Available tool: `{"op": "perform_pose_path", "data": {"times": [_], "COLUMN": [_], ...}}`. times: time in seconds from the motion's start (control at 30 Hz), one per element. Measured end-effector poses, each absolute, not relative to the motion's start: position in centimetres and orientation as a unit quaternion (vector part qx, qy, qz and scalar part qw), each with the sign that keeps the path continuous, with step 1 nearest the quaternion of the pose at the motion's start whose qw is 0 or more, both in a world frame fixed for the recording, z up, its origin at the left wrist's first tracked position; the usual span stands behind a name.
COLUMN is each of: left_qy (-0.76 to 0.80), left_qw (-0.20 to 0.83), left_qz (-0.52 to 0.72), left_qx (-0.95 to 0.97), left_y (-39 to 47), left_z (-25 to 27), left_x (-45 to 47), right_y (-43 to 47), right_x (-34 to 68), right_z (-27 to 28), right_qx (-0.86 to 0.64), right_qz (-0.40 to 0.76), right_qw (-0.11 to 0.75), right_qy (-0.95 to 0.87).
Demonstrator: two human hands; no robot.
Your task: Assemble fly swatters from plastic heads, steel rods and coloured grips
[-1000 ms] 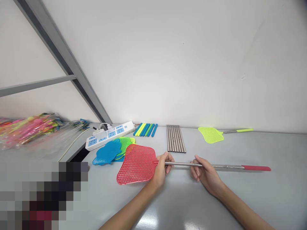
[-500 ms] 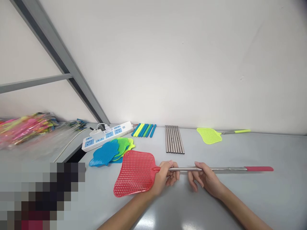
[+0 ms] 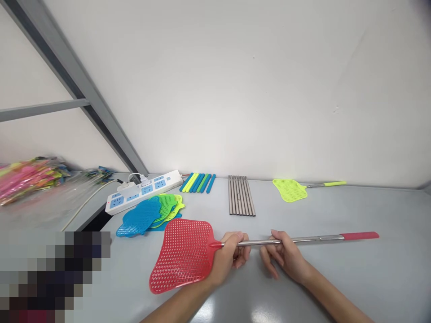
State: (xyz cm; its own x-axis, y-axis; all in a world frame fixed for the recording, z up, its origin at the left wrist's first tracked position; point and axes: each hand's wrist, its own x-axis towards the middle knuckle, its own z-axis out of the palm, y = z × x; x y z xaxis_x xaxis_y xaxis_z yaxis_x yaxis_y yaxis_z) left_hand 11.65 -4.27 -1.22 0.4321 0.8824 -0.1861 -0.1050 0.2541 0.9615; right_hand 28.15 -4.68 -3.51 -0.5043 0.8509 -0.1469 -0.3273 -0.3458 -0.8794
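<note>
A red fly swatter (image 3: 184,253) lies across the view in front of me, its perforated head to the left and its red grip to the right, with a metal rod between. My left hand (image 3: 232,253) is closed around the rod just beside the head. Farther along, my right hand (image 3: 286,255) pinches the rod near its middle, thumb on top and fingers curled below. Behind the swatter, several metal rods (image 3: 241,196) lie side by side on the grey table (image 3: 370,278).
Blue, green and yellow swatter heads (image 3: 141,217) overlap at left, beside a white power strip (image 3: 138,194) with plugs. Several coloured grips (image 3: 197,183) lie near the wall. A yellow fly swatter (image 3: 290,190) lies at back right. Bagged colourful items (image 3: 33,177) sit far left.
The view has shifted slightly. The swatter's head has come a little lower and nearer, so the rod slants up more towards its grip. Both hands keep their hold.
</note>
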Motion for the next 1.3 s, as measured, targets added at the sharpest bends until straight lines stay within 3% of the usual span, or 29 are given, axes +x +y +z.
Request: {"op": "perform_pose_path", "data": {"times": [0.77,1.13,1.3], "left_qy": [0.358,0.334,0.399], "left_qw": [0.723,0.743,0.690], "left_qz": [0.386,0.361,0.339], "left_qx": [0.446,0.454,0.500], "left_y": [-5.3,-5.2,-4.9], "left_z": [-1.3,-1.6,-1.1], "left_x": [12.3,12.4,12.3], "right_y": [-5.7,-6.1,-5.4], "right_x": [26.4,26.4,26.4], "right_z": [-4.4,-4.0,-3.6], "right_qx": [-0.266,-0.317,-0.323], "right_qz": [0.766,0.766,0.785], "right_qw": [0.408,0.351,0.336], "right_qy": [-0.420,-0.436,-0.408]}}
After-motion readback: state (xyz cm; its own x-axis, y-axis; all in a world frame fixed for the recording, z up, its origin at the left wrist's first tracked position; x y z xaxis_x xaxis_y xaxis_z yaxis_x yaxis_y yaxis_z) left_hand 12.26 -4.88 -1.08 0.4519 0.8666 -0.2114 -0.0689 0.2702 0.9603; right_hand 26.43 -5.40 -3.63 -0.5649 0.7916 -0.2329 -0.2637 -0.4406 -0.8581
